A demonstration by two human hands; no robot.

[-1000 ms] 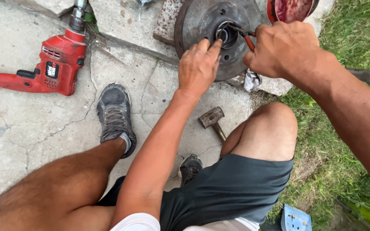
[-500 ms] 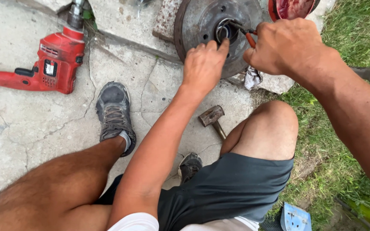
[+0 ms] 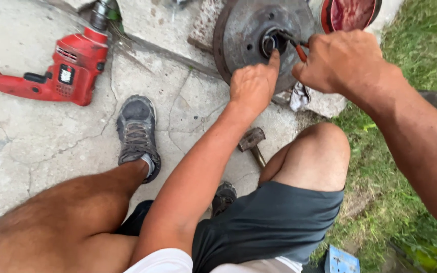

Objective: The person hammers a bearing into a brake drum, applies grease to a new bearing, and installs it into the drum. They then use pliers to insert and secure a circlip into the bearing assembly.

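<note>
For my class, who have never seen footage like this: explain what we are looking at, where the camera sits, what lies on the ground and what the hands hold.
The camera sits on a person's head and looks down at their own arms, bare legs and shoes. They sit on cracked concrete beside grass. The left hand presses a finger on the hub of a rusty brake drum. The right hand grips orange-handled pliers whose tips reach into that hub. A red drill lies on the left, a hammer between the legs, and a red-smeared tin beside the drum.
</note>
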